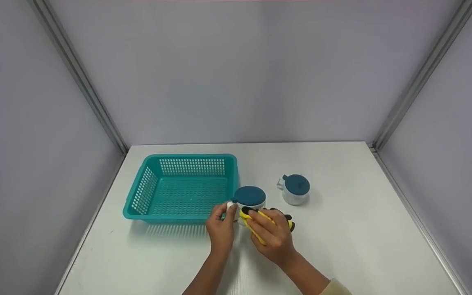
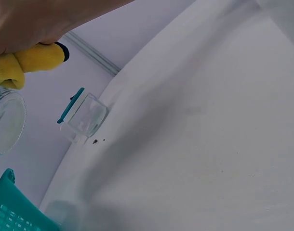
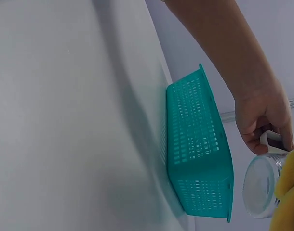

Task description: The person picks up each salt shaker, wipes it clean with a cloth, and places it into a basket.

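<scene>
A clear jar (image 1: 250, 196) with a flat blue lid is held up off the table; its round base shows in both wrist views. My left hand (image 1: 221, 231) grips the jar's white handle (image 3: 277, 149) between thumb and fingers. In my right hand (image 1: 276, 239) is a bunched yellow cloth (image 2: 38, 58) with black edging, pressed against the jar's side. The cloth and fingers cover part of the jar. A second clear jar (image 1: 295, 197), also with a blue lid and a handle, stands upright on the table behind and right of my hands.
A teal plastic basket (image 1: 178, 157) with perforated walls sits left of the hands, nothing inside it. Small dark specks (image 2: 95, 141) lie on the white table (image 1: 363, 229) near the second jar. Grey panels (image 1: 236, 73) enclose the table at the back and sides.
</scene>
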